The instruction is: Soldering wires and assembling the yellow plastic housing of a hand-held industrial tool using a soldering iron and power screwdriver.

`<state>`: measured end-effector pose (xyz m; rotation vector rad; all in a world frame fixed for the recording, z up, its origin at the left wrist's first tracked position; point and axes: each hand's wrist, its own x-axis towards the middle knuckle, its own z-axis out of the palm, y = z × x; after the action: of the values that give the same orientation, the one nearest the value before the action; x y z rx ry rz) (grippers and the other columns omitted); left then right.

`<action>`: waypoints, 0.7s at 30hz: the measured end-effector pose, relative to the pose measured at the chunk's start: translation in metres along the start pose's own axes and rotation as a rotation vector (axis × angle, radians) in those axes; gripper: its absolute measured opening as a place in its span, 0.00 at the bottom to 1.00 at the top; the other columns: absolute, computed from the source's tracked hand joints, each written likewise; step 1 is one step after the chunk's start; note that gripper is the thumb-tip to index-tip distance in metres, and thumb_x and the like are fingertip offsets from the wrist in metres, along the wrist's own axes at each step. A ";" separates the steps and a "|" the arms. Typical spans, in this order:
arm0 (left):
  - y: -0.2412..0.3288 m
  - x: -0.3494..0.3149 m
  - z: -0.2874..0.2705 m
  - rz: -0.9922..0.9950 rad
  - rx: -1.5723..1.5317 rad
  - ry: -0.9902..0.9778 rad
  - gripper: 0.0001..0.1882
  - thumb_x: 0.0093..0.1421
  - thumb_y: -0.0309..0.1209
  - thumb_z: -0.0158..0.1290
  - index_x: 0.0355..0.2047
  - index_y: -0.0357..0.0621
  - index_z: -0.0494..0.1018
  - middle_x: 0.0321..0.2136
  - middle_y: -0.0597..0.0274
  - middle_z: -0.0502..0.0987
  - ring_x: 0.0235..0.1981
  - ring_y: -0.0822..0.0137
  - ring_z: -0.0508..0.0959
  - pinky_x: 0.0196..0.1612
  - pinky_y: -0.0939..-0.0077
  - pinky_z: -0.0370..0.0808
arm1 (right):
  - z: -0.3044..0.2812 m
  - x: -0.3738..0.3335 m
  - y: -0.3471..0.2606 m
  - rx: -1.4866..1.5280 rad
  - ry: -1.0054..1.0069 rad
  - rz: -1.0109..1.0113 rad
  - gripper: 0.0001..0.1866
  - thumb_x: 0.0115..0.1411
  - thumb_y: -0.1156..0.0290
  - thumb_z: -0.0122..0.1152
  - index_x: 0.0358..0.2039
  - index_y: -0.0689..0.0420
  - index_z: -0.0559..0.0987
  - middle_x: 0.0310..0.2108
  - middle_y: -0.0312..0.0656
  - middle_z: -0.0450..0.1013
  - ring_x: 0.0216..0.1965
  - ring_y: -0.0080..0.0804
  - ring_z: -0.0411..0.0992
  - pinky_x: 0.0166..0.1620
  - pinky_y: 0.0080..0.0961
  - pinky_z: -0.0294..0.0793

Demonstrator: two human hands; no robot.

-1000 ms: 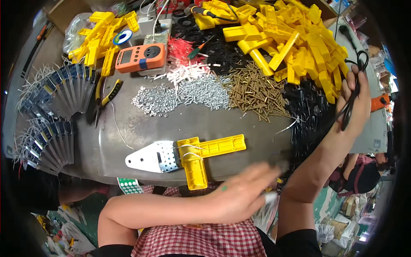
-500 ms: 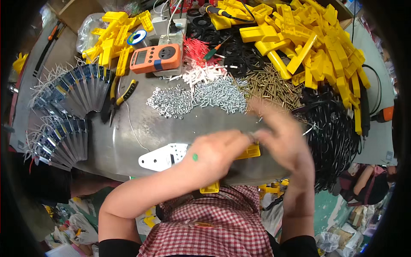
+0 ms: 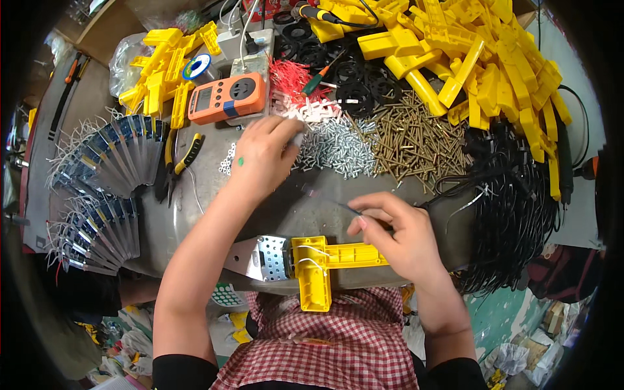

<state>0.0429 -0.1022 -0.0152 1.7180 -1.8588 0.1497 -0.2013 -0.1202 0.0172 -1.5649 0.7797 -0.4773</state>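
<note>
My left hand (image 3: 263, 153) reaches over the pile of small metal nuts (image 3: 227, 160), its fingers curled together at the edge of the silver screws (image 3: 341, 146). Whatever lies at its fingertips is too blurred and hidden to name. My right hand (image 3: 400, 234) pinches a thin black cable (image 3: 351, 209) above the bench; its far end is smeared by motion. Below it lies a yellow plastic T-shaped housing half (image 3: 315, 296), hollow side up, with two white wires inside. A perforated metal plate (image 3: 273, 258) joins the housing's left side.
An orange multimeter (image 3: 227, 97) stands behind my left hand. Pliers (image 3: 187, 156) and fanned blade-like metal parts with wires (image 3: 104, 221) lie left. Brass-coloured screws (image 3: 419, 140), a black cable bundle (image 3: 513, 208) and heaped yellow housings (image 3: 468, 58) fill the right side.
My left hand has moved from the yellow housing up and left to the nuts, uncovering the housing. My right hand has come down and left, and a black cable now shows in it.
</note>
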 end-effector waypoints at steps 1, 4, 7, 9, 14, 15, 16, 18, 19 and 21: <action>0.011 -0.010 -0.009 -0.109 -0.091 -0.027 0.12 0.47 0.22 0.56 0.35 0.44 0.76 0.32 0.59 0.75 0.36 0.58 0.75 0.39 0.67 0.72 | 0.004 -0.003 -0.001 -0.051 0.086 -0.124 0.09 0.58 0.75 0.58 0.39 0.58 0.78 0.24 0.39 0.76 0.24 0.18 0.72 0.30 0.19 0.71; 0.040 -0.044 -0.032 -0.508 -0.583 -0.126 0.07 0.54 0.23 0.57 0.35 0.42 0.77 0.31 0.61 0.76 0.33 0.68 0.76 0.36 0.74 0.73 | 0.012 0.009 -0.002 -0.122 0.148 -0.076 0.07 0.54 0.74 0.63 0.34 0.59 0.78 0.20 0.35 0.74 0.21 0.14 0.68 0.26 0.17 0.67; 0.056 -0.066 -0.044 -0.848 -1.196 -0.121 0.10 0.56 0.22 0.57 0.39 0.36 0.73 0.34 0.65 0.76 0.35 0.76 0.75 0.40 0.79 0.73 | 0.015 0.009 0.001 -0.119 0.138 0.010 0.06 0.52 0.73 0.66 0.31 0.58 0.78 0.15 0.31 0.71 0.18 0.10 0.63 0.22 0.14 0.62; 0.057 -0.070 -0.047 -0.892 -1.246 -0.131 0.11 0.56 0.21 0.56 0.39 0.36 0.72 0.34 0.65 0.76 0.36 0.76 0.75 0.41 0.79 0.72 | 0.016 0.008 -0.002 -0.103 0.125 0.015 0.06 0.52 0.73 0.66 0.29 0.57 0.78 0.14 0.30 0.68 0.17 0.09 0.62 0.22 0.13 0.60; 0.057 -0.066 -0.046 -0.936 -1.417 -0.117 0.10 0.55 0.19 0.55 0.38 0.38 0.70 0.35 0.66 0.75 0.38 0.77 0.74 0.45 0.79 0.71 | 0.017 0.007 -0.007 -0.060 0.074 0.043 0.05 0.53 0.73 0.65 0.29 0.58 0.76 0.14 0.26 0.65 0.18 0.08 0.58 0.22 0.12 0.58; 0.059 -0.067 -0.046 -0.936 -1.421 -0.112 0.10 0.55 0.19 0.55 0.38 0.38 0.70 0.35 0.66 0.75 0.38 0.77 0.74 0.45 0.79 0.71 | 0.019 0.008 -0.007 0.019 0.082 0.051 0.05 0.54 0.73 0.64 0.29 0.59 0.76 0.15 0.26 0.66 0.19 0.08 0.58 0.23 0.12 0.58; 0.061 -0.066 -0.045 -0.924 -1.374 -0.085 0.10 0.53 0.19 0.56 0.37 0.39 0.71 0.34 0.64 0.76 0.37 0.75 0.75 0.43 0.79 0.71 | 0.021 0.008 -0.007 0.096 0.095 0.058 0.05 0.55 0.73 0.64 0.30 0.59 0.76 0.15 0.26 0.66 0.20 0.08 0.58 0.23 0.12 0.59; 0.066 -0.067 -0.045 -0.906 -1.331 -0.055 0.10 0.51 0.19 0.56 0.35 0.39 0.71 0.34 0.63 0.76 0.36 0.72 0.76 0.42 0.79 0.72 | 0.022 0.007 -0.001 0.084 0.109 0.041 0.05 0.56 0.73 0.63 0.31 0.60 0.77 0.16 0.26 0.67 0.21 0.08 0.59 0.25 0.12 0.60; 0.069 -0.068 -0.045 -0.578 -0.953 0.025 0.11 0.49 0.19 0.58 0.33 0.40 0.72 0.32 0.60 0.76 0.34 0.68 0.77 0.40 0.77 0.73 | 0.023 0.007 0.001 0.077 0.122 0.025 0.05 0.57 0.72 0.62 0.31 0.60 0.77 0.17 0.27 0.68 0.22 0.09 0.60 0.26 0.12 0.61; 0.075 -0.069 -0.043 -0.249 -0.573 0.105 0.11 0.46 0.19 0.59 0.31 0.40 0.72 0.31 0.58 0.76 0.33 0.65 0.78 0.38 0.76 0.74 | 0.022 0.007 0.001 0.088 0.113 0.046 0.06 0.58 0.72 0.61 0.33 0.61 0.78 0.19 0.28 0.70 0.23 0.09 0.62 0.28 0.12 0.64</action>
<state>-0.0132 -0.0100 0.0091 1.4777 -1.4119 -0.3530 -0.1811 -0.1102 0.0122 -1.4449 0.8677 -0.5633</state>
